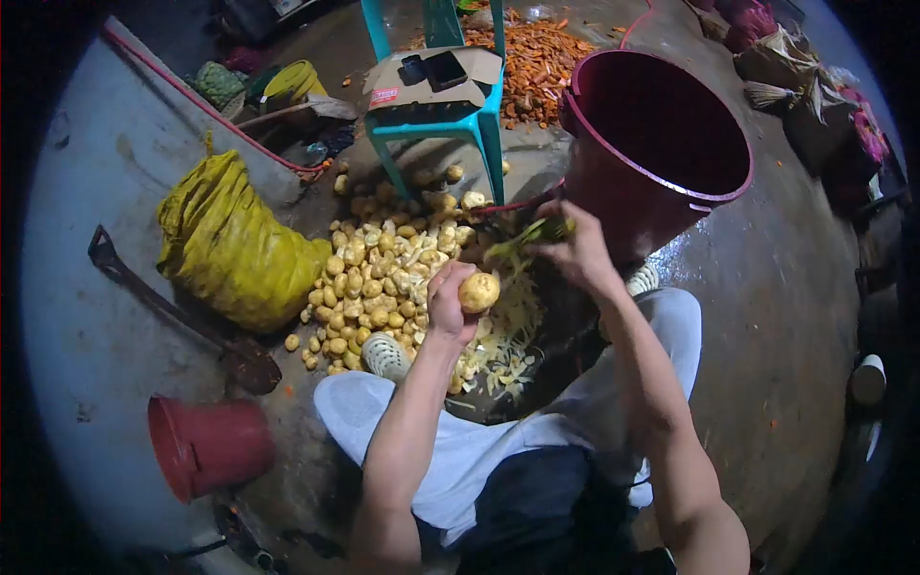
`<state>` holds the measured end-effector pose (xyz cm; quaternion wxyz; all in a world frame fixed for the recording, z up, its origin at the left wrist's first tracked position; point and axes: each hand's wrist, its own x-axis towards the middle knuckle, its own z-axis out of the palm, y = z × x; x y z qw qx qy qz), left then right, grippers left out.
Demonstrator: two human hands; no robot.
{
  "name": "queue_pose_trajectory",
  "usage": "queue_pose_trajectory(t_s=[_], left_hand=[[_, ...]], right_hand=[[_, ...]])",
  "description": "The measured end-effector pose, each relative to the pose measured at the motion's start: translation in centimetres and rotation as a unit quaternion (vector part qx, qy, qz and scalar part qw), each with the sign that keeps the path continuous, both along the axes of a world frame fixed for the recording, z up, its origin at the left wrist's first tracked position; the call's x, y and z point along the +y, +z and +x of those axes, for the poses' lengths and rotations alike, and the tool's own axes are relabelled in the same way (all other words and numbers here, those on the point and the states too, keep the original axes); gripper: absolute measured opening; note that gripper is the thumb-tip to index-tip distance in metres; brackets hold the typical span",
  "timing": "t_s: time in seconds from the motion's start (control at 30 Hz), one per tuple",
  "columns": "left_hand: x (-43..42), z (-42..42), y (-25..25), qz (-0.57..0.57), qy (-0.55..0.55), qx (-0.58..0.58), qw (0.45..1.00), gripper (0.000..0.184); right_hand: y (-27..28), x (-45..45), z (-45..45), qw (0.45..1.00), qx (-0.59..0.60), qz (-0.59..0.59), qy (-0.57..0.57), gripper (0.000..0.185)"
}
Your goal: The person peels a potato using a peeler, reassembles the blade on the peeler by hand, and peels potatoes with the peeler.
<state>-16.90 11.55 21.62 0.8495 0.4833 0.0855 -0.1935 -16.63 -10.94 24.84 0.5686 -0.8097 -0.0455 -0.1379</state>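
My left hand (448, 303) is wrapped round a pale, partly peeled potato (478, 292), held up above the floor. Just to the right of it, my right hand (578, 247) is closed on what looks like a green peeler (533, 236), smeared by motion and apart from the potato. Below both hands lies a heap of potatoes (369, 287), some brownish and some pale. Pale strips of peel (508, 350) are scattered on the floor between my feet.
A large maroon tub (628, 177) stands at the right, near my right hand. Beyond the heap is a teal chair (489, 129) bearing cardboard and phones. A yellow sack (230, 249), shovel (172, 307) and red bucket (211, 446) are at left. Orange pieces (537, 62) lie behind.
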Motion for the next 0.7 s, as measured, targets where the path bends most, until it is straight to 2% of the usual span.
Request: queue_pose_trajectory(t_s=[0.07, 0.1, 0.13, 0.2, 0.23, 0.33, 0.37, 0.4, 0.47, 0.53, 0.57, 0.63, 0.67, 0.7], left_hand=[[0.2, -0.5, 0.2, -0.005, 0.004, 0.003, 1.0, 0.007], [0.2, -0.4, -0.2, 0.0, 0.024, -0.007, 1.0, 0.007], [0.1, -0.5, -0.5, 0.005, 0.044, -0.011, 0.999, 0.006], [-0.4, -0.7, 0.3, -0.039, 0.08, -0.007, 0.996, 0.011], [-0.1, -0.9, 0.7, -0.027, 0.068, -0.001, 0.997, 0.01], [0.6, -1.3, 0.8, 0.002, 0.044, -0.006, 0.999, 0.006], [0.5, -1.2, 0.6, 0.002, 0.046, 0.004, 0.999, 0.006], [0.3, -1.0, 0.3, 0.0, 0.048, 0.014, 0.999, 0.006], [-0.5, -0.7, -0.6, -0.01, 0.063, 0.002, 0.998, 0.006], [-0.6, -1.2, -1.0, -0.014, 0.081, -0.003, 0.997, 0.007], [-0.2, -1.6, -1.0, -0.012, 0.076, 0.0, 0.997, 0.007], [0.0, -1.1, -0.4, -0.014, 0.066, -0.005, 0.998, 0.007], [-0.1, -0.8, -0.7, -0.014, 0.066, -0.006, 0.998, 0.007], [-0.2, -0.6, -1.4, -0.005, 0.076, -0.017, 0.997, 0.007]], right_hand=[[-1.4, -2.4, 1.0, 0.986, 0.092, 0.131, -0.047, 0.042], [-1.4, -2.3, 0.9, 0.987, 0.1, 0.12, -0.043, 0.038], [0.7, -0.3, -0.5, 0.997, 0.06, 0.035, -0.019, 0.038], [2.4, 1.5, -2.3, 0.996, 0.07, 0.007, 0.058, 0.04], [1.5, 1.3, -1.5, 0.998, 0.025, 0.056, 0.024, 0.034], [1.4, -1.5, -0.4, 0.978, 0.137, 0.153, -0.026, 0.032], [-0.3, -1.4, 0.0, 0.987, 0.075, 0.145, -0.012, 0.034], [1.7, 0.0, -1.2, 0.999, 0.047, 0.017, 0.007, 0.039], [0.2, 1.9, -1.9, 0.996, -0.012, 0.025, 0.083, 0.043], [0.5, 1.1, -0.8, 1.0, -0.022, 0.005, 0.022, 0.044], [0.0, -0.3, -0.1, 0.992, 0.103, 0.076, -0.008, 0.045], [0.0, -1.2, 0.7, 0.966, 0.16, 0.204, -0.002, 0.046], [-0.4, -0.8, 0.4, 0.966, 0.159, 0.204, -0.002, 0.046], [0.0, 0.6, -0.4, 0.993, 0.052, 0.09, 0.047, 0.047]])
